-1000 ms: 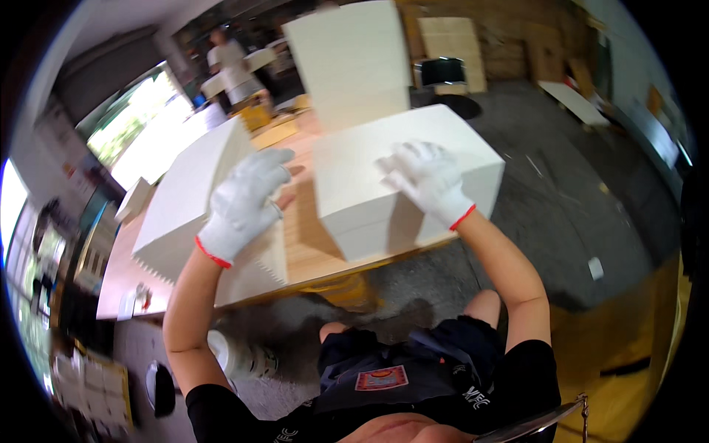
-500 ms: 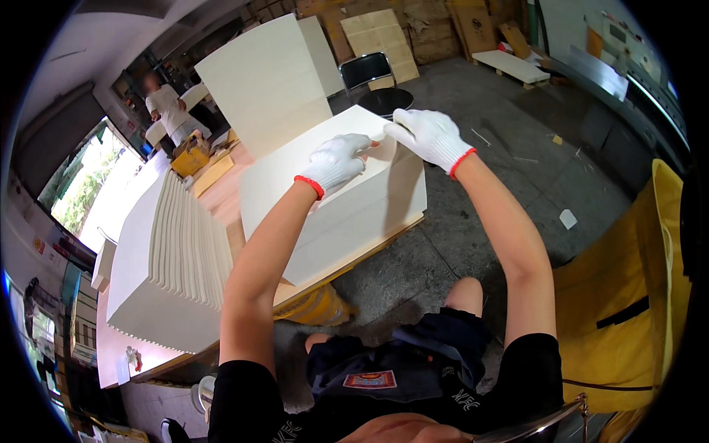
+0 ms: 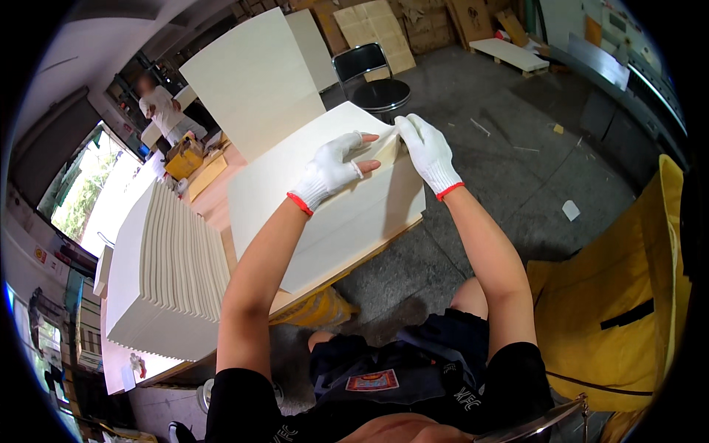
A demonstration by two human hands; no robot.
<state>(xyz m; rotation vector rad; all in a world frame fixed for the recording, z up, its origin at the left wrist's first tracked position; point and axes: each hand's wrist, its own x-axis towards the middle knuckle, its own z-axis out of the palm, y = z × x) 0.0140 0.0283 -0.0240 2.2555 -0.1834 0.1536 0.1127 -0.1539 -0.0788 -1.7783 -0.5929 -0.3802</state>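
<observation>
A thick stack of large white paper sheets (image 3: 310, 255) sits in front of me on the wooden table. My left hand (image 3: 334, 166), in a white knit glove with bare thumb and fingertip, lies on the top of the stack, fingers apart. At the stack's right edge my gloved right hand (image 3: 425, 144) has its fingers closed on the edge of a white paper sheet (image 3: 388, 150), which lifts and bends between my hands. How many sheets it grips cannot be seen.
Left of it stands a fanned stack of folded white sheets (image 3: 181, 258); behind rises a tall white stack (image 3: 247, 81). A black chair (image 3: 379, 94) stands beyond, a yellow fabric bin (image 3: 613, 295) at my right. Another person (image 3: 166, 114) stands at the far left, near a yellow box (image 3: 185, 156).
My right hand has come down and closed at the sheet's edge. My left hand has spread its thumb and finger more. The view has shifted slightly.
</observation>
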